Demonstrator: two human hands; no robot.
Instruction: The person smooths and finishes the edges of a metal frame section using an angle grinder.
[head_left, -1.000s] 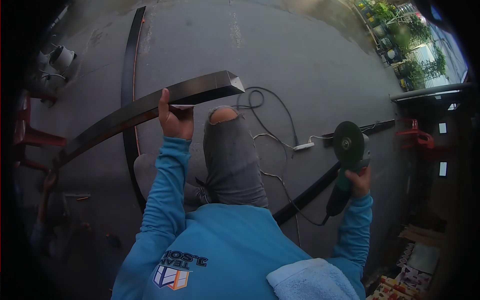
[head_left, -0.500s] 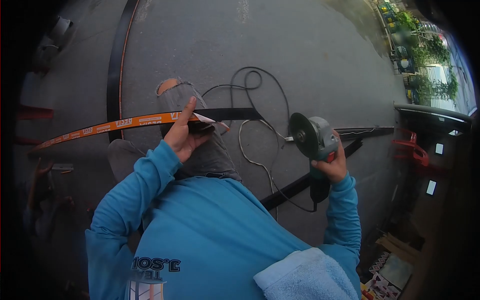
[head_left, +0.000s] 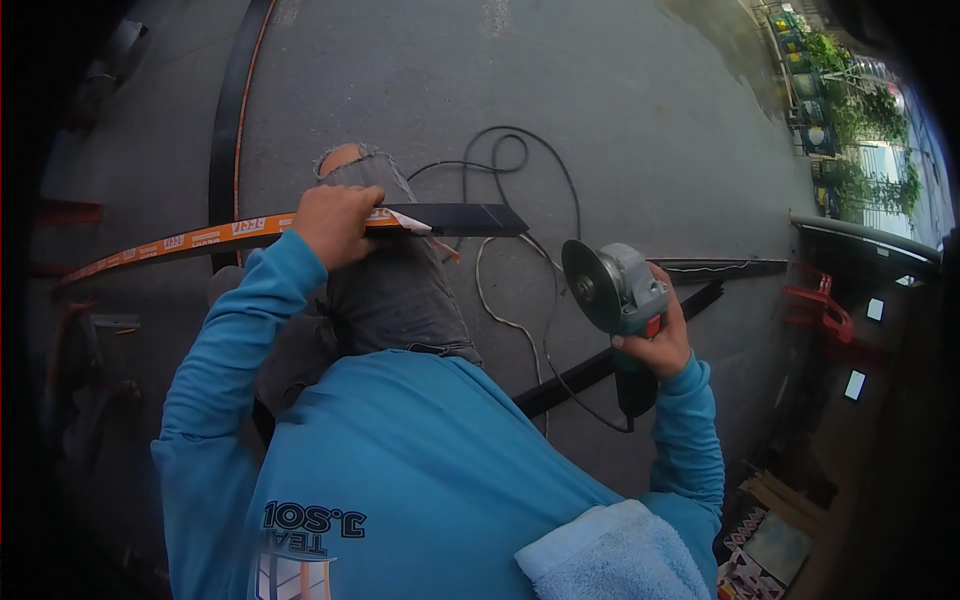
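The person's left hand point(head_left: 335, 225) is closed over the top of a long black steel tube point(head_left: 460, 219), fingers wrapped round it just where an orange printed label strip point(head_left: 200, 238) ends and a torn white scrap of that label point(head_left: 405, 222) sticks out past the knuckles. The tube lies across the raised knee point(head_left: 350, 165), which shows bare through a rip in the grey trousers, and its cut end reaches out to the right of that hand, towards the other hand, while the labelled length runs off the other way, far out past the left elbow. The right hand point(head_left: 655, 340) is clenched tight around the body of an angle grinder point(head_left: 615, 290), held up off the ground with its dark disc point(head_left: 585, 285) facing the free end of the tube but well clear of it. A black power cable point(head_left: 505, 160) loops on the concrete floor point(head_left: 620, 110) beyond the gap between the two hands, and a thinner pale cord point(head_left: 500, 310) trails under it. More black steel lengths point(head_left: 570, 380) lie on the ground below and beyond the right hand, and another long one point(head_left: 222, 140) lies past the left hand. A light blue towel point(head_left: 610, 555) sits on the person's right shoulder, over the blue long-sleeved shirt point(head_left: 420, 460).
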